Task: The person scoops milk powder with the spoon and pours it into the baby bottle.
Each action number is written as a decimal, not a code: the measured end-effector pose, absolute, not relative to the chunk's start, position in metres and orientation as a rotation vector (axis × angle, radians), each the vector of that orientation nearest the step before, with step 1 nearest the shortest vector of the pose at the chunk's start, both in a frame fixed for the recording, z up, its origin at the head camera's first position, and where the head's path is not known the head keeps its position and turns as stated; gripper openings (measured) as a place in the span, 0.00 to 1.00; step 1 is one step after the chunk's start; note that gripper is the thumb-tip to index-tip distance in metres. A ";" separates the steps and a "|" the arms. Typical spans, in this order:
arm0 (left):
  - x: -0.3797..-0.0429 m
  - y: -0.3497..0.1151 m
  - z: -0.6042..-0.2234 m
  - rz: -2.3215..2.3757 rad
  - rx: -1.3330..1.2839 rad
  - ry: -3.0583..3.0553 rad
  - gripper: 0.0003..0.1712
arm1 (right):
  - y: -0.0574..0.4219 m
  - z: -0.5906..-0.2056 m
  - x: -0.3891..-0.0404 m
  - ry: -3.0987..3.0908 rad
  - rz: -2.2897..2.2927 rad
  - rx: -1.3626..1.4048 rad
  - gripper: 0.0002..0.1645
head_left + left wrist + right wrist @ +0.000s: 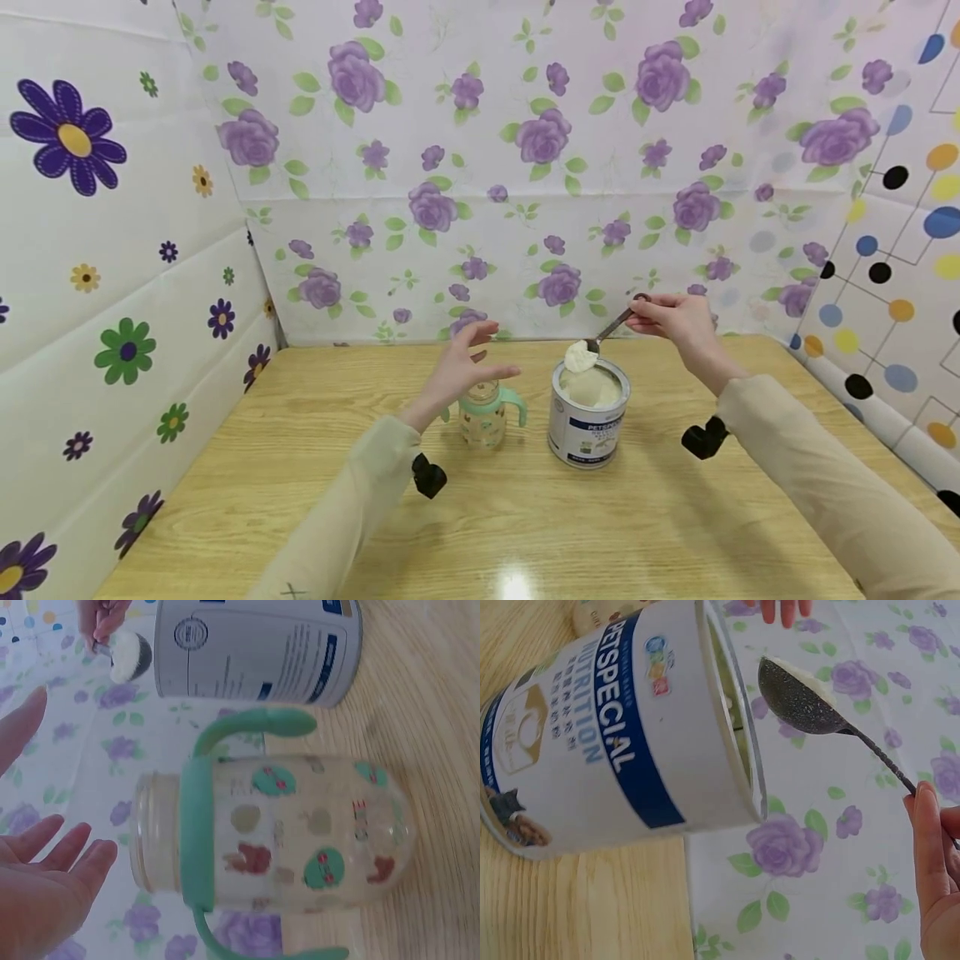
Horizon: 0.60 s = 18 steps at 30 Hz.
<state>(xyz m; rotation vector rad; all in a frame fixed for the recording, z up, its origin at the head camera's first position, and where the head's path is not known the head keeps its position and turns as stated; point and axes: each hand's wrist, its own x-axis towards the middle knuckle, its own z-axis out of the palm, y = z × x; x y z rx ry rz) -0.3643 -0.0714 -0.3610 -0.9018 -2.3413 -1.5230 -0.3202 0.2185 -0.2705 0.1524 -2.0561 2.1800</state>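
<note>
My right hand (678,323) pinches the end of a dark metal spoon (802,701) between thumb and fingers. A heap of pale powder (580,357) fills the spoon's bowl, which hangs over the mouth of an open white tin (588,429). More cream-coloured powder lies inside the tin. Left of it stands a clear baby bottle (300,832) without a lid, with a green collar and two green handles (255,724). My left hand (468,367) hovers at the bottle's open neck, fingers spread and holding nothing.
The tin and bottle stand on a wood-grain table (300,467). Behind the table rises a white cloth (465,167) with purple flowers; patterned sheets also close off the left and right sides. A black wrist camera (705,437) hangs below my right sleeve.
</note>
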 end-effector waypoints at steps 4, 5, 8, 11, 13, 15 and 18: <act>-0.377 -0.086 -0.374 -1.507 -0.909 -2.362 0.40 | 0.212 -0.269 -0.323 -2.037 2.217 0.153 0.25; -0.377 -0.089 -0.374 -1.512 -0.918 -2.362 0.40 | 0.211 -0.270 -0.324 -2.027 2.223 0.154 0.25; -0.365 -0.094 -0.364 -1.576 -0.940 -2.367 0.39 | 0.209 -0.277 -0.335 -2.017 2.220 0.151 0.25; -0.352 -0.099 -0.355 -1.608 -0.967 -2.375 0.36 | 0.214 -0.296 -0.363 -1.991 2.259 0.210 0.23; -0.347 -0.103 -0.353 -1.618 -0.981 -2.378 0.35 | 0.212 -0.300 -0.371 -2.005 2.265 0.201 0.23; -0.342 -0.106 -0.350 -1.616 -0.987 -2.396 0.35 | 0.206 -0.300 -0.374 -2.009 2.272 0.198 0.23; -0.342 -0.110 -0.352 -1.626 -0.991 -2.428 0.35 | 0.186 -0.283 -0.354 -2.043 2.224 0.151 0.25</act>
